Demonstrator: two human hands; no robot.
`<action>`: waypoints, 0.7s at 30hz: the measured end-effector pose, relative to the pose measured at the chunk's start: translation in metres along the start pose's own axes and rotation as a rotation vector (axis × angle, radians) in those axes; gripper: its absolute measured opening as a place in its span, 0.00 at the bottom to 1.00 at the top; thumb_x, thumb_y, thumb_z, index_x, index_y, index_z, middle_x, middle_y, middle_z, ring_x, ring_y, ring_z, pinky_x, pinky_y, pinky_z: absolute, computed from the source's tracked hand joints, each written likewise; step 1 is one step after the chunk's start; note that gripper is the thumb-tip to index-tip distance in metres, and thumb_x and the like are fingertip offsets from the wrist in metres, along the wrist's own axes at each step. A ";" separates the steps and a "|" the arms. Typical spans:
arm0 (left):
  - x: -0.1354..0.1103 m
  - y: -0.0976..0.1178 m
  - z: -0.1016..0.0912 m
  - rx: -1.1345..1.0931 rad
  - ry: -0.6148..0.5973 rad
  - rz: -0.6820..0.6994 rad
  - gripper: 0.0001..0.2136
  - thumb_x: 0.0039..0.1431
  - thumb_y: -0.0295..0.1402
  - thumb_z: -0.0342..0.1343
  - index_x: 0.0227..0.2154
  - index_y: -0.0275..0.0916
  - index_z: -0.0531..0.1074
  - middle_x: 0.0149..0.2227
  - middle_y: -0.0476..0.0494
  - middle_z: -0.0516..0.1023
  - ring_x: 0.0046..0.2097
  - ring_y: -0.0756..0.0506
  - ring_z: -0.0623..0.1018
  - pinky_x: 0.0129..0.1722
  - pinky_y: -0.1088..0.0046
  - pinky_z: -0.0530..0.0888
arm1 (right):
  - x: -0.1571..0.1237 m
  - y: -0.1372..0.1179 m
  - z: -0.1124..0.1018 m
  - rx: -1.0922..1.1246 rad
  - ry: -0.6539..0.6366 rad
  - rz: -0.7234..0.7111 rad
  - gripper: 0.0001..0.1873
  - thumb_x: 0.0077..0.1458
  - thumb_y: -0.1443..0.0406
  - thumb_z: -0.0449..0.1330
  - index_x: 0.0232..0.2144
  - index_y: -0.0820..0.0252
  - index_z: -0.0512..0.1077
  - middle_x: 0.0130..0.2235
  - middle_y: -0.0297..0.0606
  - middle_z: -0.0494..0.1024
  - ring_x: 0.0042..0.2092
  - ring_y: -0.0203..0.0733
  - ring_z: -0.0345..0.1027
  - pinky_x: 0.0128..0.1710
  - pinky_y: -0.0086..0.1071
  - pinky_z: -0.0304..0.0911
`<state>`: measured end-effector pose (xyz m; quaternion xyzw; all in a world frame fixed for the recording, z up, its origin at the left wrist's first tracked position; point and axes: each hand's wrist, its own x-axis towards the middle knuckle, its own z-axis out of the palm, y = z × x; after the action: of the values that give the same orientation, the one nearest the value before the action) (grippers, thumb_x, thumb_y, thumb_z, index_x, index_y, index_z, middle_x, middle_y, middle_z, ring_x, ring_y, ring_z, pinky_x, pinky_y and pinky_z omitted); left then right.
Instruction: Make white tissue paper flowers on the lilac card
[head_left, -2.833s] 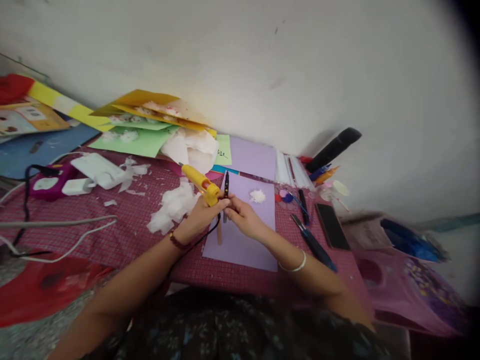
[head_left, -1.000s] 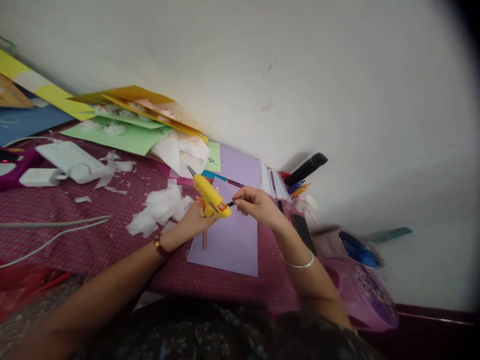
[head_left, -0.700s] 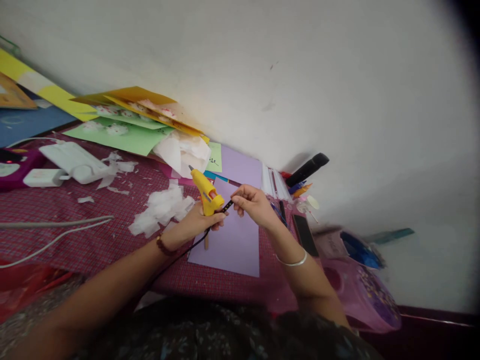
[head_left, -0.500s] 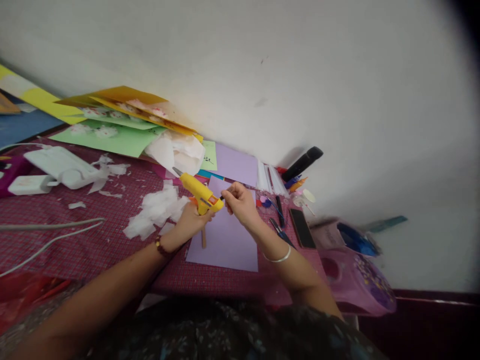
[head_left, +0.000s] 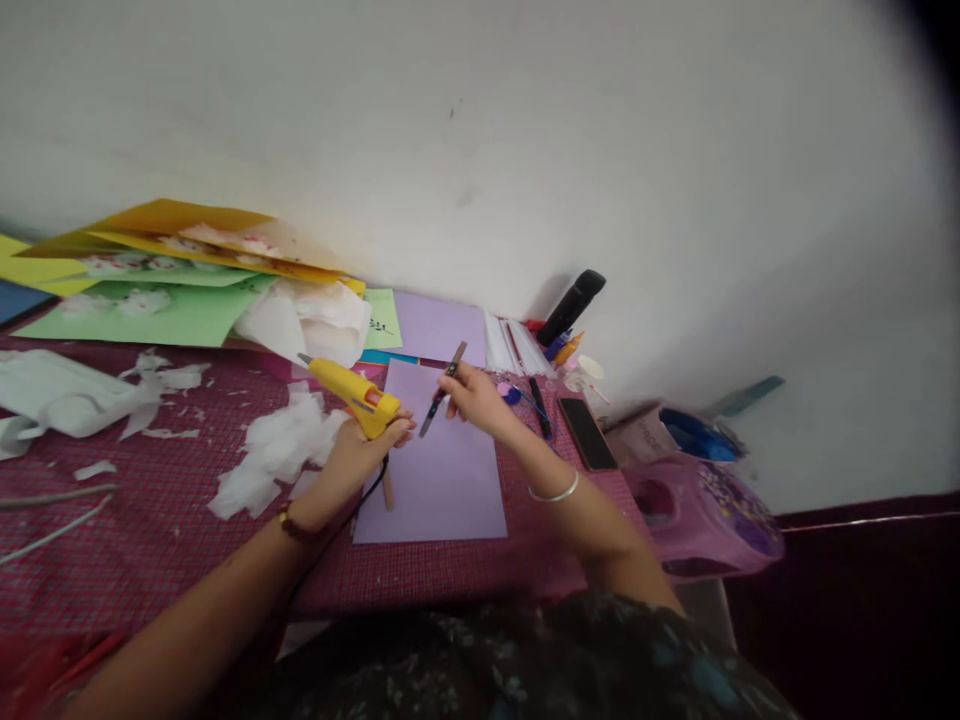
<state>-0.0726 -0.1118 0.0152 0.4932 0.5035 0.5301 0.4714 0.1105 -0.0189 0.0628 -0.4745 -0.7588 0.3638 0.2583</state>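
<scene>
- Currently, left hand (head_left: 367,445) wrapped round yellow glue gun (head_left: 352,388); fingers closed on handle, thumb toward the sheet side. Nozzle aimed away and left.
- Right hand (head_left: 478,400): thumb and fingertips pinched on marker pen (head_left: 434,406), dark patterned barrel, both ends sticking out past the grip. Pen tilted, far end leaning right.
- Pen sits just right of the gun, apart from it, over purple sheet (head_left: 450,490).
- Black cord (head_left: 369,489) comes out under left hand, runs back along the forearm.
- Brown stick (head_left: 388,492) lies on purple sheet below left hand; its upper end is hidden.
- White tissue pile (head_left: 271,450) left of the sheet, close to left hand, on checked maroon cloth (head_left: 172,530).
- Behind: crumpled white paper (head_left: 304,322), green note (head_left: 384,318) with black writing, lavender sheet (head_left: 442,325), clear strips (head_left: 517,345).
- Far left: green card (head_left: 165,320) with white fluffy bits, orange sheets (head_left: 161,215) above it; white adapter (head_left: 60,390) nearer.
- Right side: black pen (head_left: 540,408), then phone (head_left: 589,433) lying flat; black cylinder (head_left: 571,307) leaning near the wall, orange tube (head_left: 570,347) beside it.
- Pink bag (head_left: 690,520) past the cloth's right edge.
</scene>
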 end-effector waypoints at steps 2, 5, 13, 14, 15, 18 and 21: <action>0.000 0.002 -0.002 -0.048 0.033 -0.044 0.22 0.52 0.49 0.63 0.38 0.32 0.77 0.36 0.39 0.82 0.35 0.44 0.81 0.40 0.65 0.78 | 0.016 0.014 -0.030 -0.297 0.094 0.134 0.09 0.65 0.61 0.49 0.40 0.59 0.66 0.34 0.33 0.78 0.24 0.31 0.71 0.25 0.24 0.64; -0.001 0.007 -0.003 -0.051 0.052 -0.071 0.21 0.51 0.49 0.63 0.35 0.32 0.76 0.32 0.41 0.81 0.31 0.46 0.79 0.37 0.67 0.78 | 0.042 0.041 -0.079 -0.466 0.177 0.237 0.14 0.65 0.61 0.49 0.39 0.63 0.70 0.37 0.43 0.80 0.36 0.41 0.76 0.35 0.29 0.68; -0.002 0.013 -0.004 -0.020 0.032 -0.124 0.20 0.49 0.47 0.63 0.33 0.33 0.75 0.29 0.44 0.79 0.29 0.47 0.78 0.33 0.70 0.76 | 0.086 0.114 -0.135 -0.739 0.189 0.467 0.20 0.64 0.63 0.50 0.47 0.70 0.75 0.50 0.59 0.78 0.55 0.53 0.72 0.54 0.36 0.62; -0.002 0.012 -0.004 -0.017 0.026 -0.130 0.19 0.49 0.47 0.63 0.33 0.33 0.75 0.29 0.44 0.79 0.30 0.47 0.78 0.33 0.70 0.76 | 0.090 0.120 -0.134 -0.754 0.176 0.483 0.20 0.64 0.62 0.51 0.48 0.71 0.75 0.50 0.59 0.78 0.55 0.54 0.72 0.54 0.36 0.62; -0.002 0.011 -0.004 -0.019 0.023 -0.138 0.19 0.49 0.47 0.63 0.34 0.33 0.75 0.29 0.44 0.79 0.30 0.47 0.78 0.33 0.70 0.76 | 0.093 0.126 -0.132 -0.768 0.164 0.496 0.21 0.63 0.62 0.51 0.48 0.71 0.75 0.51 0.60 0.78 0.55 0.55 0.72 0.54 0.36 0.62; -0.002 0.010 -0.004 -0.028 0.023 -0.179 0.18 0.47 0.45 0.64 0.34 0.34 0.76 0.28 0.46 0.79 0.29 0.47 0.77 0.32 0.70 0.77 | 0.102 0.139 -0.127 -0.801 0.145 0.514 0.21 0.63 0.61 0.51 0.50 0.71 0.75 0.52 0.61 0.77 0.56 0.55 0.71 0.54 0.37 0.62; -0.002 0.011 -0.003 -0.031 0.035 -0.224 0.18 0.45 0.44 0.65 0.33 0.34 0.76 0.27 0.47 0.78 0.29 0.47 0.77 0.32 0.70 0.77 | 0.109 0.143 -0.126 -0.824 0.156 0.514 0.22 0.64 0.60 0.51 0.51 0.72 0.74 0.53 0.61 0.76 0.56 0.56 0.70 0.54 0.38 0.63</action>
<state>-0.0753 -0.1143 0.0259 0.4173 0.5552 0.4903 0.5265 0.2346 0.1593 0.0294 -0.7348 -0.6765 0.0486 0.0070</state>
